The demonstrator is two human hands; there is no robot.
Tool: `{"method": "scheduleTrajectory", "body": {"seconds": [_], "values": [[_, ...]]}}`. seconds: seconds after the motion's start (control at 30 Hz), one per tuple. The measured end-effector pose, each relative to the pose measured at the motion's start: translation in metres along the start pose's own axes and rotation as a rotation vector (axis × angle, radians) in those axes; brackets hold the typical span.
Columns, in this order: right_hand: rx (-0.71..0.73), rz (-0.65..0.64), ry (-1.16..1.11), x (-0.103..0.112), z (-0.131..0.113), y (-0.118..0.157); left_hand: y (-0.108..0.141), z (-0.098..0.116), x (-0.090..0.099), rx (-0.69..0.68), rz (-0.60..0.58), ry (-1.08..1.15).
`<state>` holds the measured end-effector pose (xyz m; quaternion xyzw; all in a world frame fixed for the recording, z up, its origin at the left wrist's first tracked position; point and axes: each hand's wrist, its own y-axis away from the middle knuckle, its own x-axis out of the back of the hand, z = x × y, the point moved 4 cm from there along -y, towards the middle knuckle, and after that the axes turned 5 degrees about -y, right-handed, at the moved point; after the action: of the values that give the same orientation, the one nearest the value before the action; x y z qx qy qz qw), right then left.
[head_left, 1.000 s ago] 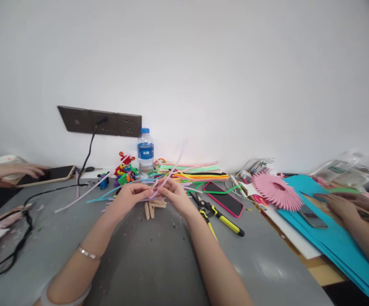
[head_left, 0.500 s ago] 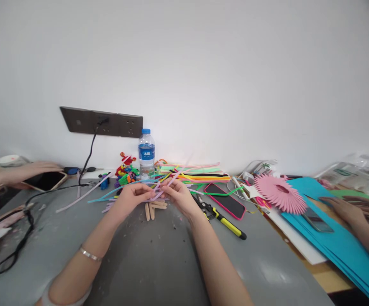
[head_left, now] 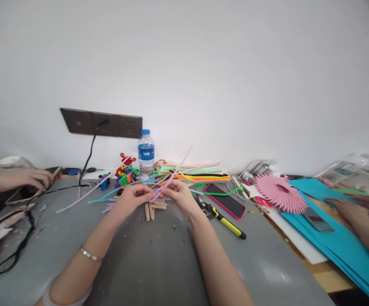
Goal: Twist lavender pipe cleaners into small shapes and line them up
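Note:
Both of my hands meet above the middle of the grey table. My left hand (head_left: 133, 201) pinches the lower part of some light purple pipe cleaners (head_left: 180, 162). Close beside it, my right hand (head_left: 178, 197) has its thumb and fingers closed on the same purple strands, one of which sticks up to the right. Just below my fingertips lie short wooden sticks (head_left: 152, 212). Blue and purple pipe cleaners stretch out to the left behind my left hand. My fingers partly hide where the strands cross.
Behind my hands are a water bottle (head_left: 146, 155), colourful figures (head_left: 126, 172) and a pile of pipe cleaners (head_left: 200, 172). Yellow-black pliers (head_left: 227, 223) and a pink-edged phone (head_left: 225, 201) lie right. Other people's hands are at far left and far right, near blue sheets (head_left: 331, 238).
The purple strand between my hands now points more steeply upward. At far left, another person's hand has shifted and the phone beneath it is tilted differently.

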<state>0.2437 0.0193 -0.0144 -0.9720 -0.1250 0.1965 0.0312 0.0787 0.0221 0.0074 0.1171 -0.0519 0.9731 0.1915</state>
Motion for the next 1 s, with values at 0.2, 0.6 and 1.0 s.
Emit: {"method": "scheduleTrajectory", "body": {"seconds": [0.2,0.6,1.0], "values": [[0.058,0.008,0.083,0.001,0.0,0.0,0.001,0.003,0.001,-0.037,0.007,-0.083],[0.031,0.055,-0.009,0.003,0.002,-0.002,0.001,-0.001,0.003,-0.101,0.185,-0.165],[0.005,0.038,-0.067,0.003,0.002,-0.002,-0.001,-0.007,0.001,-0.048,0.245,0.06]]}}
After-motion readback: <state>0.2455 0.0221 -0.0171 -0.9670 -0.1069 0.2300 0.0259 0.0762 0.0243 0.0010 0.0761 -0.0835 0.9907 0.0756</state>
